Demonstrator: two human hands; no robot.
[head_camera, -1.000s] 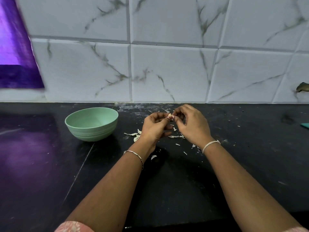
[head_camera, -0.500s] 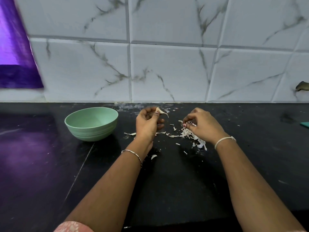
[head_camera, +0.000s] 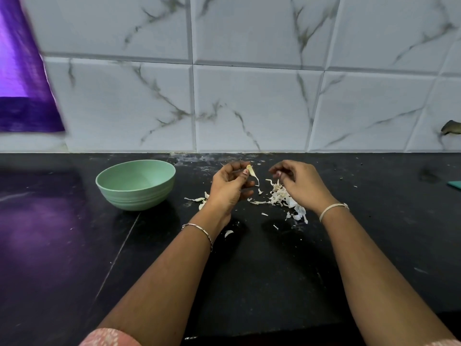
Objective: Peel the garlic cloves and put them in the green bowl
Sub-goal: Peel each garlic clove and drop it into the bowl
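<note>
Black tabletop [head_camera: 249,283] carries papery peels [head_camera: 282,196]. The hands are apart: right hand [head_camera: 304,186] hangs loosely curled above them; left hand [head_camera: 229,188] pinches the garlic clove [head_camera: 250,170], light and probably slippery, best held by its sides. Green bowl [head_camera: 136,196] stands left.

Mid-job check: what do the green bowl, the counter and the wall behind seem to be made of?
The green bowl is probably plastic or a fibre composite: matte pale green, with moulded ridges low on its side. The counter looks like polished black stone: glossy, reflecting purple light, with a thin seam. The wall is likely ceramic tiles: white marble pattern, grey veins, bevelled edges.
</note>
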